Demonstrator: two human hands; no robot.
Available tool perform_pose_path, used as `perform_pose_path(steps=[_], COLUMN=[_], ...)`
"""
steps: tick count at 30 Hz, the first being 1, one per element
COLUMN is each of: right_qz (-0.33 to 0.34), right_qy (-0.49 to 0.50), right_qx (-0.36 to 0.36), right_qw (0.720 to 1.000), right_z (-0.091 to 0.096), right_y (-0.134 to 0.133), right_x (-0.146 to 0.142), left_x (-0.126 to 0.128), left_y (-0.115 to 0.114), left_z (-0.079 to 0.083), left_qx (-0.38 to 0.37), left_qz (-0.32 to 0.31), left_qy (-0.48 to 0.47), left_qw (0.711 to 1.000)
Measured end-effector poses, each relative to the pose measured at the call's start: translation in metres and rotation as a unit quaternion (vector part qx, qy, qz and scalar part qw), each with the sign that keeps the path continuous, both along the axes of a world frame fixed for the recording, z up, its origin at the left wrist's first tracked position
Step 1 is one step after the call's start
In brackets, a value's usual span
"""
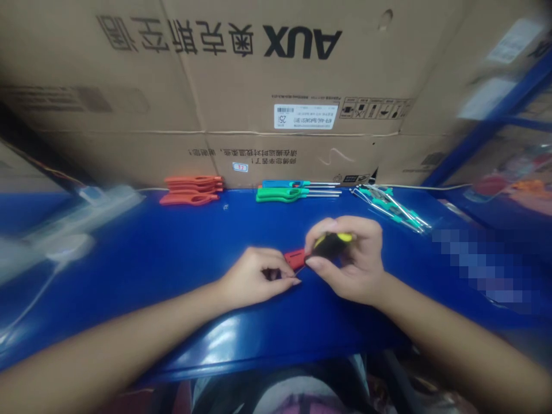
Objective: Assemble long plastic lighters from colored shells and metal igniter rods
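Over the middle of the blue table, my left hand is closed, thumb and fingers pinching a red lighter handle. Most of that handle is hidden by my fingers. Just right of it, my right hand wraps round the black and yellow grip of a screwdriver. Its thin metal shaft points down and left, toward my left fingertips. Whether the tip touches the handle I cannot tell.
Behind my hands lie stacked orange-red lighter handles, green lighters with metal tubes, a blue lighter, and loose metal tubes with green parts. A cardboard wall closes the back. A white power strip lies left.
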State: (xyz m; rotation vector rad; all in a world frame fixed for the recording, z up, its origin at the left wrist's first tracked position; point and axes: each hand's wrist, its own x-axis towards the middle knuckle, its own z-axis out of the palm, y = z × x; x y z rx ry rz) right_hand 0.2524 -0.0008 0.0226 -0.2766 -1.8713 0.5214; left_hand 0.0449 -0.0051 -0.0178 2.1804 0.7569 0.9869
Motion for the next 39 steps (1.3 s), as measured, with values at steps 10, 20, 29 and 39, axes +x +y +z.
perform_pose_path(steps=[10,20,29,39], right_qz=[0.037,-0.067,-0.057,-0.050], right_qy=[-0.091,-0.001,-0.045,-0.066], right_qx=[-0.094,-0.065,-0.013,0.031], right_qw=[0.991,0.996,0.997,0.996], right_z=[-0.001,-0.002,-0.009,-0.013], right_y=[-0.008,-0.001,0.006,0.009], right_x=[0.008,0.003,0.008,0.011], left_x=[-0.001,-0.003,-0.003,-0.002], left_y=[-0.001,0.006,0.009,0.010], left_z=[0.000,-0.001,-0.007,-0.002], left_qx=[0.006,0.052,-0.006,-0.011], left_qz=[-0.032,0.062,0.056,0.040], left_qy=[0.010,0.021,0.092,0.091], left_qw=[0.999,0.997,0.994,0.995])
